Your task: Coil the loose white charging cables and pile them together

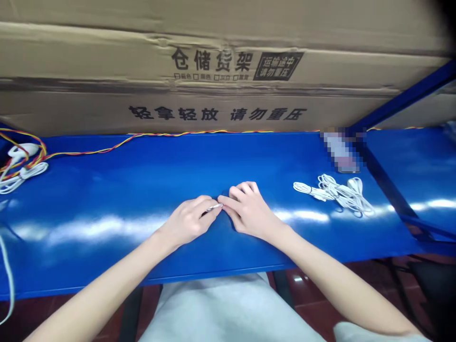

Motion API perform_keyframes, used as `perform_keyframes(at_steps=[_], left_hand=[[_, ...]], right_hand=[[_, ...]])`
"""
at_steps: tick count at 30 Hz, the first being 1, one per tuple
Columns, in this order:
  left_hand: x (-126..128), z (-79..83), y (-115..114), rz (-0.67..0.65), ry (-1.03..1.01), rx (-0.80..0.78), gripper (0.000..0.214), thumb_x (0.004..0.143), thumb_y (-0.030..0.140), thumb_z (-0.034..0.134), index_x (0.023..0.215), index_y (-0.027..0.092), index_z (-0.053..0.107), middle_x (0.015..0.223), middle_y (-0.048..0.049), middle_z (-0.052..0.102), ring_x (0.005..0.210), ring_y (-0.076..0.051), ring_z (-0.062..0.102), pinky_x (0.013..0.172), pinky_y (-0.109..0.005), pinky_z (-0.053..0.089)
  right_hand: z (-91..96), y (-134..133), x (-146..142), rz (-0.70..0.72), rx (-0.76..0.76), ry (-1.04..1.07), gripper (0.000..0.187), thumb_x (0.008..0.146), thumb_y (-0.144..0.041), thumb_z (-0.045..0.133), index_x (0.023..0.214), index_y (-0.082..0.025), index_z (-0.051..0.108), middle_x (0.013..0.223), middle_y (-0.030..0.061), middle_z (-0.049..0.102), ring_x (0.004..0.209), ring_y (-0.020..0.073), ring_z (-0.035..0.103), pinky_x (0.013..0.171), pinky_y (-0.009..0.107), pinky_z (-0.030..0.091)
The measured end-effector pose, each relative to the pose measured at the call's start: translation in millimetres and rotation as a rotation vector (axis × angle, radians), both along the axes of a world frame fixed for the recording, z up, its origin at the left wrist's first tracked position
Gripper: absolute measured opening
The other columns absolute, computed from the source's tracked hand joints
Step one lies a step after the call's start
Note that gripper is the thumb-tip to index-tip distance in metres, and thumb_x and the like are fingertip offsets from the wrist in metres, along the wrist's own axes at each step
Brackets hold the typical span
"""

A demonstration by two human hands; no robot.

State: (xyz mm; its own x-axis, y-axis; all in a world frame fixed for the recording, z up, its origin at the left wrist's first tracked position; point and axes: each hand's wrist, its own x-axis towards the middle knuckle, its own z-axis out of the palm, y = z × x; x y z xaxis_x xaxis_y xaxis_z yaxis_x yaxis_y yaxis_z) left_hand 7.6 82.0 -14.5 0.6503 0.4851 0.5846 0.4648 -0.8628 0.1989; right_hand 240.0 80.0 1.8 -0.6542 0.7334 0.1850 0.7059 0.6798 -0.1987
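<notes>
Head view: my left hand pinches a slim metal pin, fingers closed on it, above the blue steel worktop. My right hand curls just beside it, fingers bent; any hold cannot be confirmed. Risk: a loosened pinch would drop the pin.

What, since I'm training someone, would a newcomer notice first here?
The cardboard carton with black Chinese print fills the back, above a glossy blue metal shelf. At the shelf's middle, the left hand and right hand meet at a small silvery metal tip. A white cable bundle lies to the right, and a red-and-yellow twisted wire runs along the back edge.
</notes>
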Motion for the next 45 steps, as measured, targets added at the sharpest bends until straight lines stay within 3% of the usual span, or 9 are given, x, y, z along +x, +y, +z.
perform_keyframes(at_steps=[3, 5, 9, 13, 17, 25, 31, 38, 45], left_hand=[[-3, 9.0, 6, -0.010, -0.139, -0.321, 0.013, 0.096, 0.017, 0.064, 0.102, 0.020, 0.076, 0.097, -0.0055, 0.079, 0.085, -0.017, 0.075, 0.076, -0.028, 0.061], [-5, 16.6, 13, 0.066, -0.207, -0.505, 0.014, 0.096, 0.022, 0.065, 0.102, 0.020, 0.077, 0.098, -0.0054, 0.079, 0.085, -0.017, 0.074, 0.080, -0.029, 0.060], [4, 26.2, 33, 0.281, -0.027, -0.516, 0.018, 0.091, 0.032, 0.071, 0.103, 0.023, 0.081, 0.112, -0.0067, 0.074, 0.103, -0.025, 0.067, 0.097, -0.044, 0.054], [23, 26.5, 49, 0.264, 0.174, -0.597, 0.011, 0.086, 0.030, 0.076, 0.094, 0.029, 0.084, 0.116, -0.0042, 0.072, 0.110, -0.029, 0.060, 0.099, -0.048, 0.049], [37, 27.6, 42, 0.273, 0.190, -0.592, 0.016, 0.085, 0.014, 0.069, 0.078, 0.025, 0.077, 0.106, -0.0027, 0.074, 0.104, -0.027, 0.062, 0.093, -0.045, 0.047], [49, 26.7, -24, 0.514, 0.085, -0.303, 0.020, 0.095, 0.009, 0.054, 0.091, 0.022, 0.068, 0.102, -0.0025, 0.076, 0.102, -0.027, 0.065, 0.098, -0.053, 0.032], [52, 21.4, -32, 0.585, 0.036, -0.249, 0.019, 0.095, 0.008, 0.055, 0.088, 0.022, 0.066, 0.099, -0.0032, 0.076, 0.099, -0.027, 0.063, 0.093, -0.051, 0.033], [46, 3.9, -35, 0.474, -0.155, -0.274, 0.017, 0.098, 0.010, 0.057, 0.093, 0.021, 0.068, 0.097, -0.0040, 0.074, 0.103, -0.025, 0.060, 0.093, -0.045, 0.047], [27, 0.1, -34, 0.341, -0.072, -0.243, 0.017, 0.096, 0.012, 0.063, 0.094, 0.023, 0.075, 0.130, -0.0077, 0.069, 0.135, -0.032, 0.053, 0.109, -0.054, 0.047]], right_hand=[[-0.6, -4, 0, -0.002, 0.038, 0.006, 0.023, 0.105, -0.024, 0.049, 0.114, -0.024, 0.070, 0.099, 0.0078, 0.060, 0.098, 0.0258, 0.047, 0.091, 0.045, 0.034], [-1.3, -6, -1, 0.008, 0.074, -0.001, 0.021, 0.104, -0.023, 0.051, 0.111, -0.024, 0.070, 0.099, 0.0074, 0.060, 0.100, 0.0261, 0.048, 0.094, 0.046, 0.034], [-2.2, -8, -2, 0.012, 0.124, -0.027, 0.019, 0.104, -0.023, 0.052, 0.111, -0.023, 0.070, 0.099, 0.0081, 0.061, 0.101, 0.0260, 0.049, 0.096, 0.045, 0.035], [-2.8, -8, -3, 0.016, 0.182, -0.060, 0.018, 0.105, -0.024, 0.052, 0.110, -0.021, 0.069, 0.097, 0.0087, 0.062, 0.098, 0.0257, 0.049, 0.096, 0.044, 0.036], [-4.6, -10, -4, -0.007, 0.215, -0.030, 0.020, 0.107, -0.026, 0.050, 0.105, -0.021, 0.070, 0.100, 0.0087, 0.062, 0.096, 0.0243, 0.050, 0.086, 0.040, 0.036], [-12.3, -20, -3, -0.079, 0.043, 0.262, 0.024, 0.107, -0.027, 0.055, 0.096, -0.020, 0.075, 0.093, 0.0055, 0.067, 0.085, 0.0184, 0.053, 0.076, 0.035, 0.035], [-23.7, -20, -4, -0.155, -0.077, 0.514, 0.020, 0.102, -0.030, 0.066, 0.089, -0.022, 0.079, 0.087, 0.0033, 0.071, 0.083, 0.0173, 0.060, 0.082, 0.036, 0.042], [-25.3, -21, -7, -0.250, -0.121, 0.592, 0.017, 0.097, -0.023, 0.072, 0.083, -0.023, 0.081, 0.080, 0.0023, 0.070, 0.078, 0.0173, 0.059, 0.079, 0.035, 0.043], [-22.9, -19, -3, -0.215, -0.152, 0.495, 0.019, 0.101, -0.026, 0.067, 0.089, -0.023, 0.081, 0.079, 0.0022, 0.061, 0.080, 0.0179, 0.051, 0.079, 0.036, 0.036]])
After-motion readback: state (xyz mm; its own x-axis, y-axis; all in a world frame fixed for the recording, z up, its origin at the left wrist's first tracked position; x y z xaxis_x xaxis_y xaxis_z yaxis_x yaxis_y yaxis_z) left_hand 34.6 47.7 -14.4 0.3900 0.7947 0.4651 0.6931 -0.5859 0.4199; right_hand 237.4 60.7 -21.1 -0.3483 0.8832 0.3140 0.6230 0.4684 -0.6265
